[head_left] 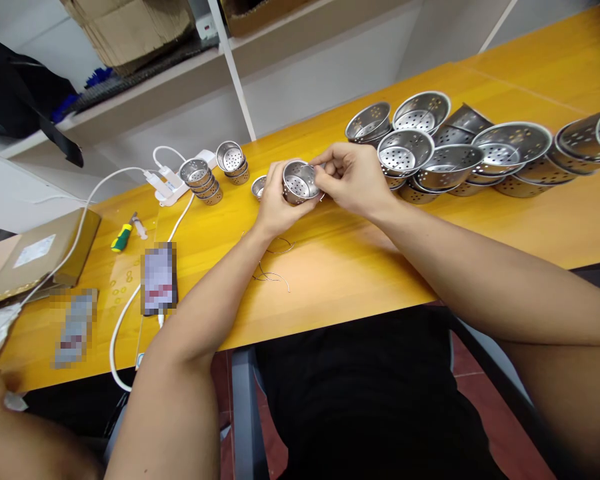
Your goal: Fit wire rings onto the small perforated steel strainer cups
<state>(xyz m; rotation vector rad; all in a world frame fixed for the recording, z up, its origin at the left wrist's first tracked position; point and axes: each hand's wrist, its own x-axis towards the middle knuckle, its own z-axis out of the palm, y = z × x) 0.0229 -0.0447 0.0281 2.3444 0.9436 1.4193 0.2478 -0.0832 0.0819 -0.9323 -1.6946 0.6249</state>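
A small perforated metal cup (300, 183) is held above the yellow table, its open mouth turned towards me. My left hand (276, 203) wraps round its left side and underside. At the cup's right rim, my right hand (351, 175) pinches with thumb and forefinger; a thin wire (322, 197) shows just below those fingertips. Another perforated cup (258, 188) stands partly hidden behind my left hand. Several thin curved wires (275, 272) lie on the table beneath my left forearm.
Stacked perforated cups (425, 150) crowd the right side; smaller stacks (200, 179) stand left near a white power strip (173, 190). A phone (159, 279), cable, green-handled screwdriver (122, 237) and cardboard box (40, 257) lie further left. Another person's arm (25, 433) enters at lower left.
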